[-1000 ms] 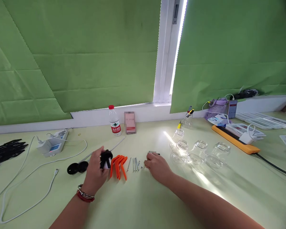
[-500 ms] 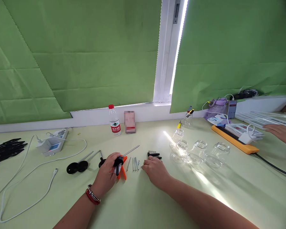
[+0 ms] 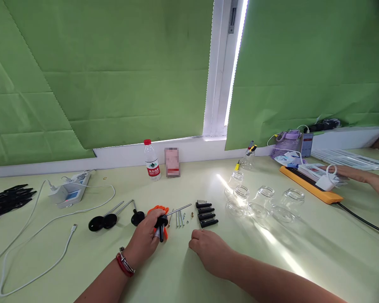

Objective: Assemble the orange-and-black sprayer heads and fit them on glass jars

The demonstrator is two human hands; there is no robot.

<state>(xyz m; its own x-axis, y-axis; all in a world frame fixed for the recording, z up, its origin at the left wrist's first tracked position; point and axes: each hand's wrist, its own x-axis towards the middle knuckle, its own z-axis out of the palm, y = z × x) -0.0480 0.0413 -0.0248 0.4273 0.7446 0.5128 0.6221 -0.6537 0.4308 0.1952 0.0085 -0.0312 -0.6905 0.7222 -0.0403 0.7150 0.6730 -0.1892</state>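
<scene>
My left hand [image 3: 142, 239] is closed round a black knob-like part with a metal rod [image 3: 161, 221]; the rod points up to the right. It hovers above the orange bent pieces [image 3: 158, 208], partly hiding them. My right hand [image 3: 211, 251] rests on the table with curled fingers, and whatever may be in them is hidden. Just beyond it lie several black cylindrical parts with springs [image 3: 207, 215] in a column. Metal screws [image 3: 180, 219] and tiny nuts [image 3: 187, 221] lie between my hands. Black discs with metal rods [image 3: 110, 220] lie left of my left hand.
Clear glass jars [image 3: 264, 204] stand right of centre. A water bottle [image 3: 153, 163] is at the back. White cables [image 3: 52, 221] and a power strip [image 3: 74, 191] lie left. Another person's hand [image 3: 350, 173] reaches in beside an orange-edged strip [image 3: 311, 185].
My left hand has moved right with the black part, over the orange pieces. My right hand has drawn back toward me, uncovering the black spring parts. The other person's hand has come in from the right.
</scene>
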